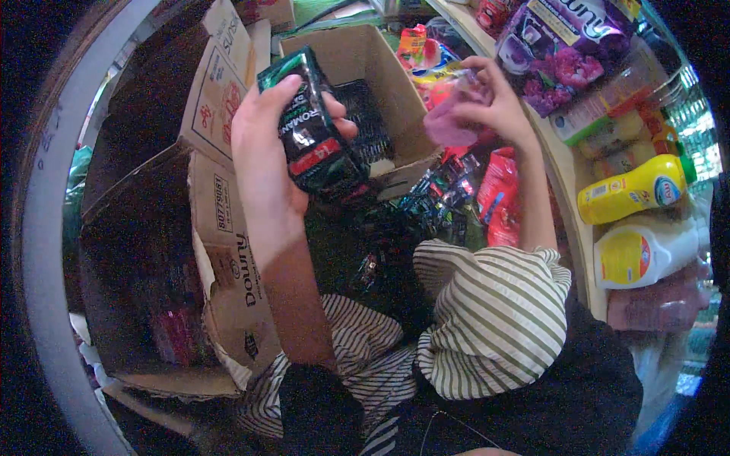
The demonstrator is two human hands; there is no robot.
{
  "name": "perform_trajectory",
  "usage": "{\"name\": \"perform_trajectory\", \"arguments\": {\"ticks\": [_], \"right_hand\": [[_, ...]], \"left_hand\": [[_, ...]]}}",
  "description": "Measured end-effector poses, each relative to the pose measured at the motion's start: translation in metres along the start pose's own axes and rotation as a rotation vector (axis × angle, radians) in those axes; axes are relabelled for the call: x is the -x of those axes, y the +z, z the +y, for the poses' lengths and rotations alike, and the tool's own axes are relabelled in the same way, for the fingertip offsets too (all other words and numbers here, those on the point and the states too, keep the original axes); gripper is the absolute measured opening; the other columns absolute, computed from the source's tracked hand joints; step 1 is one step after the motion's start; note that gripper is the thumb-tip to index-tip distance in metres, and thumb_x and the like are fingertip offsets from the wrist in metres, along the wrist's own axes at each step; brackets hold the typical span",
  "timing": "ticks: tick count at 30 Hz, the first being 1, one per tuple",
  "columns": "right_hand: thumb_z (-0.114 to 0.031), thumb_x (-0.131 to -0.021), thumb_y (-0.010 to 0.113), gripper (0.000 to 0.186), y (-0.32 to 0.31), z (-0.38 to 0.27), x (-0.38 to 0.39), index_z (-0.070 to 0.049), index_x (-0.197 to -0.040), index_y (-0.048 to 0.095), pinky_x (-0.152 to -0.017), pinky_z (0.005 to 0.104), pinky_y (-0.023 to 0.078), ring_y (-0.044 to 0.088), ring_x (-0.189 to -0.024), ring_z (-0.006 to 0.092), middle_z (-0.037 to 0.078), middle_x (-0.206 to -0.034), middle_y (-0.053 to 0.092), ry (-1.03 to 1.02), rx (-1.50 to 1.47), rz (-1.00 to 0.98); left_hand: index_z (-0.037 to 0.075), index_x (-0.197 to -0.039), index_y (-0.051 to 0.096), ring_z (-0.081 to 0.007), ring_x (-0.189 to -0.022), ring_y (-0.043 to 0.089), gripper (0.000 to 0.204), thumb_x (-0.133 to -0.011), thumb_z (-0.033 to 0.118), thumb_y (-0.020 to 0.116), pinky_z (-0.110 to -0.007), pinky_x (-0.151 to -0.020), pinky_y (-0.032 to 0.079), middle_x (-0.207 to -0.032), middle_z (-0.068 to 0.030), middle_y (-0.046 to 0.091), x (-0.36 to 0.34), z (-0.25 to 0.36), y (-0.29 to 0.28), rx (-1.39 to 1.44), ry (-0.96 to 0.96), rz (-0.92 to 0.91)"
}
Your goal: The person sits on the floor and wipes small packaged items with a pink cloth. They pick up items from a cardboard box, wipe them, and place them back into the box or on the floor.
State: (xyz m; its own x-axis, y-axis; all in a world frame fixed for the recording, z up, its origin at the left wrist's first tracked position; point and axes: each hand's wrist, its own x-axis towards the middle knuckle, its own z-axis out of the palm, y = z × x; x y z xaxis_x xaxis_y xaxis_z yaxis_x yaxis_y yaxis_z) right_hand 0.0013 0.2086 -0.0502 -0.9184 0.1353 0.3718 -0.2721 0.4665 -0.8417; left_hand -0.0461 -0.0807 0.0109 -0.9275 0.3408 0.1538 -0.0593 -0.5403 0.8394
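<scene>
My left hand (262, 137) is closed round a dark green and black sachet pack (318, 129) with a red patch, raised beside an open cardboard box (365, 53). The thumb lies across its front and the fingertips show at its far edge. Inside the box stand rows of dark sachets (363, 114). Just right of the box, my right hand (498, 106) pinches a crumpled pinkish-purple cloth (460, 114), slightly blurred. Behind that cloth are bright red and yellow packets (418, 53), partly covered.
Torn, open cardboard cartons (217, 228) stand along the left. Glossy sachets (449, 186) and red packets (499, 197) lie below my right hand. A wooden shelf (566, 178) on the right holds a purple pouch (563, 45), a yellow bottle (635, 188) and a white bottle (646, 254).
</scene>
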Motion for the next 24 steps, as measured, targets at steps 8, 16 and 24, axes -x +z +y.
{"name": "perform_trajectory", "arguments": {"ticks": [8, 16, 24], "right_hand": [[-0.009, -0.057, 0.064, 0.051, 0.021, 0.008, 0.02, -0.002, -0.104, 0.044, -0.073, 0.0319, 0.044, 0.054, -0.086, 0.022, 0.013, -0.092, 0.052, 0.173, 0.394, -0.543], [-0.012, -0.075, 0.061, 0.023, -0.008, 0.012, 0.014, 0.0, -0.095, 0.061, -0.065, 0.0333, 0.047, 0.06, -0.071, 0.0239, 0.015, -0.078, 0.061, -0.048, 0.705, -0.107], [-0.019, -0.08, 0.062, 0.033, 0.033, -0.051, -0.012, 0.004, -0.103, 0.056, -0.081, 0.0331, 0.044, 0.059, -0.089, 0.0231, 0.015, -0.092, 0.061, 0.068, 0.107, 0.378]], "left_hand": [[0.0, -0.087, 0.05, -0.0228, -0.052, 0.061, 0.02, -0.082, 0.019, 0.053, -0.03, -0.048, 0.051, -0.066, -0.0137, 0.06, -0.005, -0.015, 0.008, -0.024, -0.062, 0.122], [0.0, -0.086, 0.054, -0.0203, -0.051, 0.06, 0.02, -0.083, 0.019, 0.053, -0.03, -0.049, 0.051, -0.064, -0.01, 0.06, -0.012, -0.004, -0.016, 0.15, -0.207, 0.026], [0.0, -0.09, 0.054, -0.016, -0.043, 0.05, 0.026, -0.091, 0.022, 0.041, -0.032, -0.053, 0.048, -0.06, -0.0091, 0.054, -0.006, 0.007, -0.01, 0.277, -0.286, -0.094]]}}
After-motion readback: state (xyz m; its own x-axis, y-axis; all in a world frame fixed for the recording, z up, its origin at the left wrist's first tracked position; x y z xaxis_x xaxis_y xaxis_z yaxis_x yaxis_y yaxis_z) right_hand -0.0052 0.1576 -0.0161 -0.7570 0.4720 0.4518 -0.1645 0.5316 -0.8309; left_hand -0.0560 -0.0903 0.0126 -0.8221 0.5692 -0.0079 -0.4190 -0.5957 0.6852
